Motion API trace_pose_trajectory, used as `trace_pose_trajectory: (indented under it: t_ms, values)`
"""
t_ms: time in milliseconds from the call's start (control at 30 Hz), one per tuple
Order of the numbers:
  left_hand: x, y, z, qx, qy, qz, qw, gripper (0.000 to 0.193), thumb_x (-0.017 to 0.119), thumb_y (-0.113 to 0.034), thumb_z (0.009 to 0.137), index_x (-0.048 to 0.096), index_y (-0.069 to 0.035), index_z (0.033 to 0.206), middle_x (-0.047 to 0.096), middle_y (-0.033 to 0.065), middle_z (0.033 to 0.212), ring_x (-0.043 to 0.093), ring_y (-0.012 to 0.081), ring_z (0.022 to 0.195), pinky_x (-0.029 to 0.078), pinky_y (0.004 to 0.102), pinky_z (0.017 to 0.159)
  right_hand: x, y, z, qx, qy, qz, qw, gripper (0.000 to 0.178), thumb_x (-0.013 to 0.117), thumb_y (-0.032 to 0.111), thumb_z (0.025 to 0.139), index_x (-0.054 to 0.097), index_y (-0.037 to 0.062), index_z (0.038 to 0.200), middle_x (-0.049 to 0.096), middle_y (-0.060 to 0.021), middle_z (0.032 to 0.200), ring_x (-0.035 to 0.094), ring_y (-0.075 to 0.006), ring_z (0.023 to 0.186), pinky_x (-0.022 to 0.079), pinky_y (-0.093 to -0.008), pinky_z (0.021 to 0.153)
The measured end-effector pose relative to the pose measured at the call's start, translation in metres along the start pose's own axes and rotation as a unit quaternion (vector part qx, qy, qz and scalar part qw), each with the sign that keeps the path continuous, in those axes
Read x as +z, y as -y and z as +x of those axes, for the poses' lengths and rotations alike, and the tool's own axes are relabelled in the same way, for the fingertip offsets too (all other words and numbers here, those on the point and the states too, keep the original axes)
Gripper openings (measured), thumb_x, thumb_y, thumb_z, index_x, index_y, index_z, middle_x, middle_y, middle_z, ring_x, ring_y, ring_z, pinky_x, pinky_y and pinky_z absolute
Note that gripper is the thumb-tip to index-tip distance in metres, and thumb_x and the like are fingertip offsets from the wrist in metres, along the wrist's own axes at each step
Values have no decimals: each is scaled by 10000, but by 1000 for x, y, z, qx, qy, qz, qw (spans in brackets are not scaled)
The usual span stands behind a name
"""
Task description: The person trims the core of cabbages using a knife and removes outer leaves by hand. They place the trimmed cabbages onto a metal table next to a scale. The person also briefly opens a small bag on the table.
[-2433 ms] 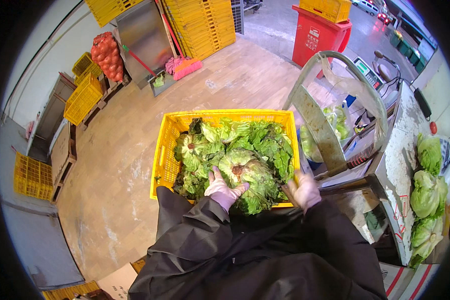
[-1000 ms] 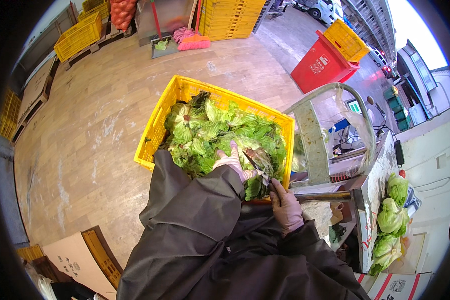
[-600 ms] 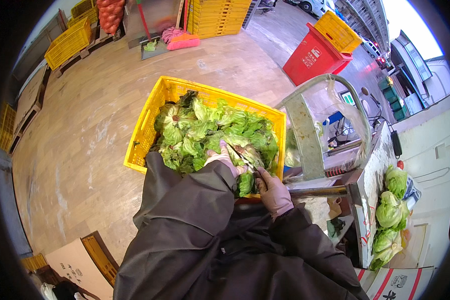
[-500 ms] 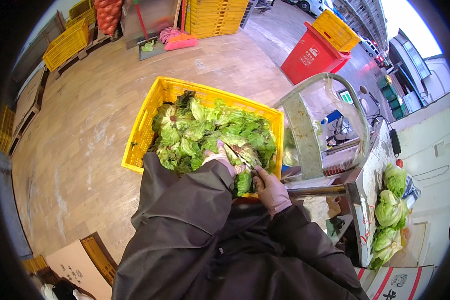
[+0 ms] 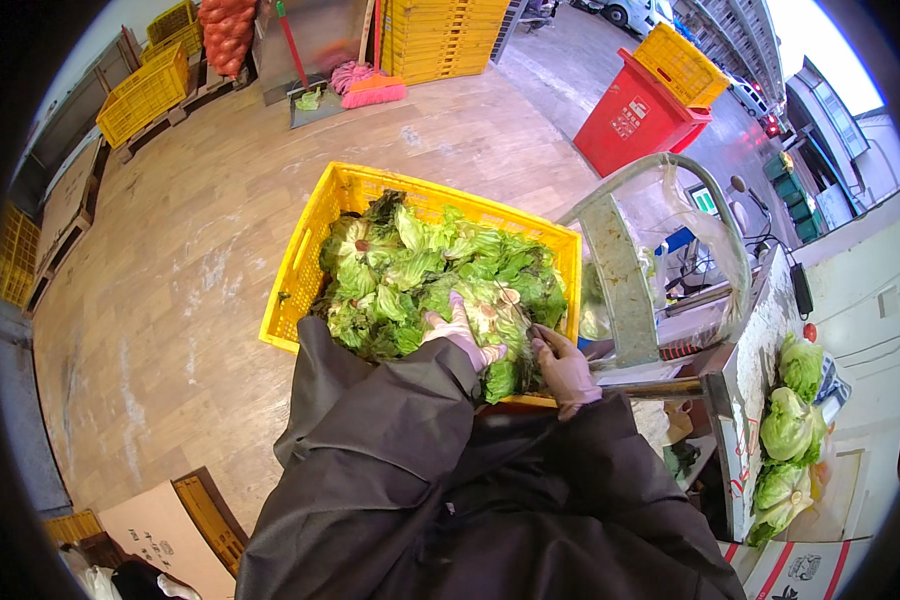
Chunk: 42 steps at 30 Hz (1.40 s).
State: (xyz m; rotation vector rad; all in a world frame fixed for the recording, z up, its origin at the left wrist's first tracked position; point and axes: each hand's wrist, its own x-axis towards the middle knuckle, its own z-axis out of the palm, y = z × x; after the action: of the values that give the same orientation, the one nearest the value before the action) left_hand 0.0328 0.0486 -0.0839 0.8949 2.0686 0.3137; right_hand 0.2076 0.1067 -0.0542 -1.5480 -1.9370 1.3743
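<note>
A yellow plastic crate [image 5: 302,262] in front of me is heaped with green lettuce [image 5: 410,268], some leaves dark and wilted at the edges. My left hand [image 5: 458,338], in a thin pale glove, grips a lettuce head [image 5: 488,312] at the near side, thumb and fingers spread around it. A pale round cut stem [image 5: 510,296] shows on the heap just beyond that hand. My right hand [image 5: 566,370], gloved too, is closed on a thin knife beside the same head. Its blade is mostly hidden among the leaves.
Right of the crate stands a metal-framed chair [image 5: 610,270], beside a table [image 5: 740,400] with several lettuce heads [image 5: 792,425]. Farther off are a red bin [image 5: 630,120], stacked yellow crates [image 5: 440,40] and a pink broom [image 5: 373,92]. Cardboard [image 5: 155,530] lies at lower left.
My right hand has drawn slightly right and toward me, and the blade, visible before, is now mostly out of sight. My left fingers have spread wider on the lettuce. The whole view has shifted slightly.
</note>
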Motion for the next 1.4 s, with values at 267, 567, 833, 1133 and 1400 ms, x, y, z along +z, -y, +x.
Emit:
trace_pose_trajectory:
  t_ms: [267,567,833,1133,1400]
  values:
    - [5,2,7,0,3,-7,1000,1381,773,-667,546,-77,-136,1495,120,323,1487,377,450,1289,393,384,1025,-8,-12,-50,-89,65,31,993,360,563,86,924,518,-38,1259,651,-136,1127,585,-130,1053,444,-241,893]
    - [-5,0,0,-9,17,-9,1000,1376,781,-647,554,-85,-136,1493,118,326,1487,356,454,1303,379,380,1039,-14,-36,-51,-145,-2,-139,980,376,642,136,869,577,92,1237,647,-178,973,642,-299,878,502,-334,772]
    - [4,-12,6,10,21,7,1000,1354,781,-641,563,-56,-132,1497,112,339,1482,347,463,1304,366,381,1048,-23,-32,-55,-134,-14,-160,978,353,617,132,878,578,78,1224,656,-190,978,634,-318,923,498,-347,787]
    - [-7,-2,0,-7,15,20,1000,1306,740,-654,619,-59,-102,1493,177,349,1453,413,454,1260,383,376,1028,-12,-38,-29,-153,26,-157,975,335,589,127,890,569,53,1216,659,-188,1001,631,-336,942,493,-357,807]
    - [-1,-3,2,1,-13,30,999,1273,728,-643,643,-43,-95,1495,248,338,1414,447,447,1224,402,379,1005,8,-37,-15,-153,34,-137,978,342,567,40,902,531,-31,1235,673,-151,1054,643,-190,970,473,-256,853]
